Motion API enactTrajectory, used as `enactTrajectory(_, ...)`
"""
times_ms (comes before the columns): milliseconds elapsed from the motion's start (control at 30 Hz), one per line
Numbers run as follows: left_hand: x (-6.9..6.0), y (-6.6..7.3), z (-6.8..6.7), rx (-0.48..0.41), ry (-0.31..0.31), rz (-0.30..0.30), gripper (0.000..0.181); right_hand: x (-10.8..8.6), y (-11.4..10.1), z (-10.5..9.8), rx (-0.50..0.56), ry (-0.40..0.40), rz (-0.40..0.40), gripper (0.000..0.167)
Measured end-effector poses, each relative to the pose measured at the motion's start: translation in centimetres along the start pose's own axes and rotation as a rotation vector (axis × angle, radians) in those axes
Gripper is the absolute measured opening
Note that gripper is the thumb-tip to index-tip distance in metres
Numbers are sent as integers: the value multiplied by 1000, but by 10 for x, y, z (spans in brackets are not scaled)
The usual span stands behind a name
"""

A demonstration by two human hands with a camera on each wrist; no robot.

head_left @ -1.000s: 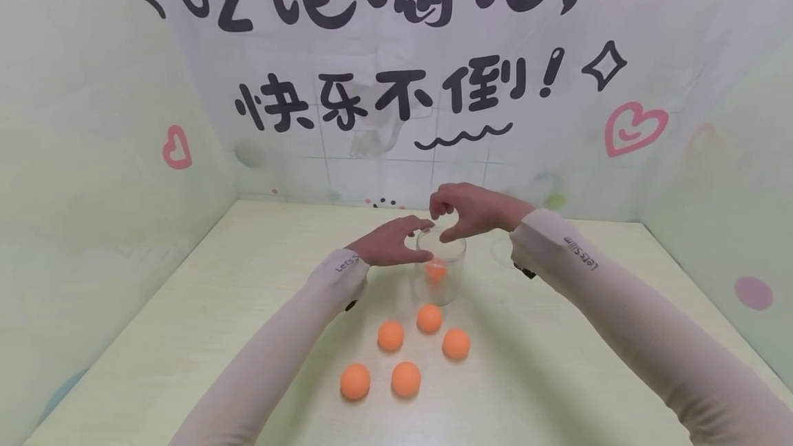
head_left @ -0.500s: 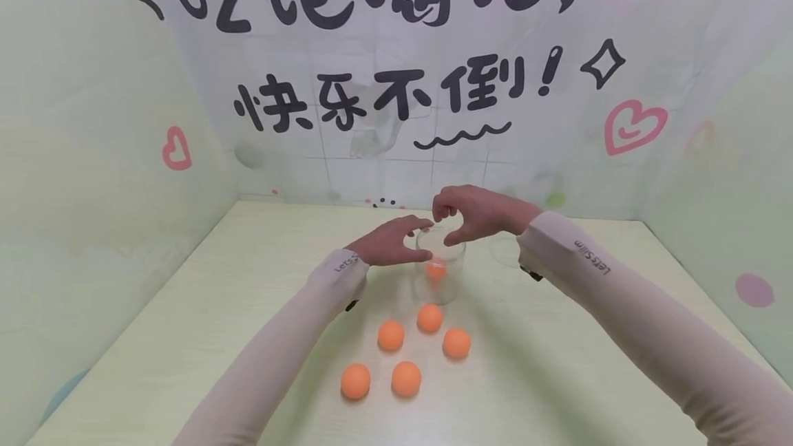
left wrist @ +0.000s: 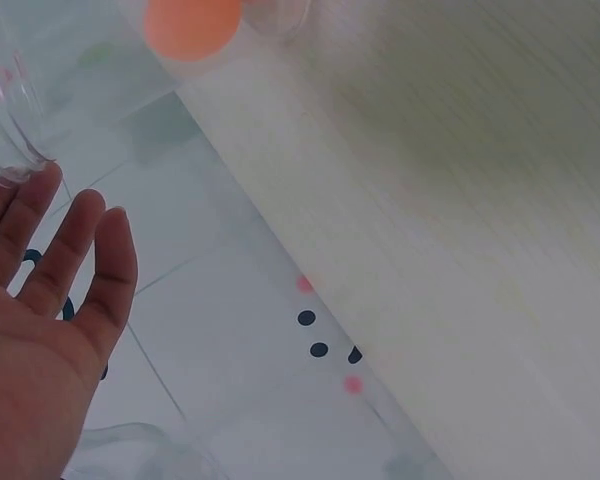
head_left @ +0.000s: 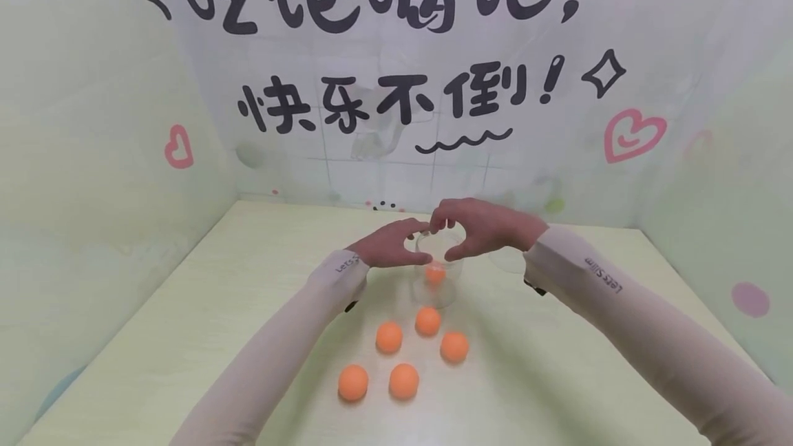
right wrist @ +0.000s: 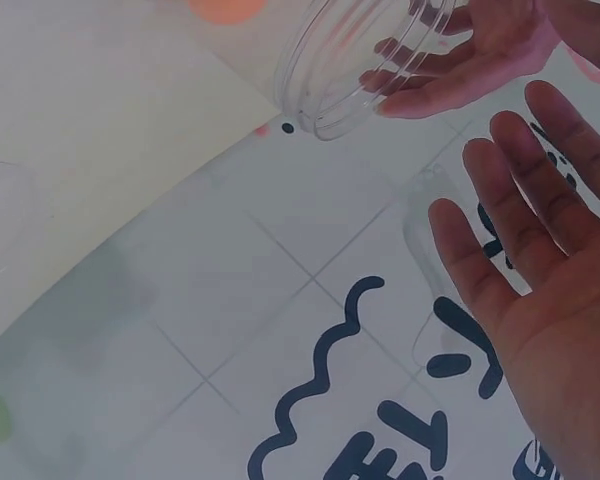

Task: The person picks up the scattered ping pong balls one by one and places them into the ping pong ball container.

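Observation:
A clear jar point(head_left: 447, 288) stands upright on the table, and an orange ball point(head_left: 436, 272) shows through its wall. My left hand point(head_left: 390, 244) holds the jar near its rim from the left, thumb at the front and fingers behind. In the left wrist view, fingertips touch the jar's edge point(left wrist: 25, 150). At the jar's upper right is my right hand point(head_left: 486, 227), fingers arched and thumb apart. The right wrist view shows its relaxed fingers point(right wrist: 515, 210) apart from the jar, holding nothing.
Several loose orange balls point(head_left: 404, 381) lie on the table point(head_left: 248, 281) in front of the jar. A faint clear round disc point(head_left: 506, 260) lies to the right, partly behind the right wrist. A printed backdrop point(head_left: 378, 177) closes off the back and sides.
My right hand has moved slightly right and down toward the jar's right rim. The left hand keeps its hold. The loose balls stay put; the head view has tilted slightly.

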State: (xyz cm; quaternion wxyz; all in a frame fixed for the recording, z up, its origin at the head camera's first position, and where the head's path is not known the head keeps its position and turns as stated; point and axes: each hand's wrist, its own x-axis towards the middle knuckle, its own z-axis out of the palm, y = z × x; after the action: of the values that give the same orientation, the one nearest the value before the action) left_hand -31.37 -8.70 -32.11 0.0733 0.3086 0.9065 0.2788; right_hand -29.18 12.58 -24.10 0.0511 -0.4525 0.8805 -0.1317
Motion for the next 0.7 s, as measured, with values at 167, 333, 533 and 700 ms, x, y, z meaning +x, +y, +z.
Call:
enactTrajectory(167, 1, 1, -1, 3, 7, 18, 58, -2, -6, 1, -2, 5, -21, 33)
enactTrajectory(333, 0, 0, -2, -12, 6, 24, 57, -5, -8, 4, 8, 12, -32, 34)
enactTrajectory(533, 1, -2, -1, -8, 14, 20, 56, -12, -8, 7, -9, 40, -99, 33)
enactTrajectory(700, 1, -2, 1, -1, 20, -8, 63, -20, -8, 14, 23, 31, -114, 33)
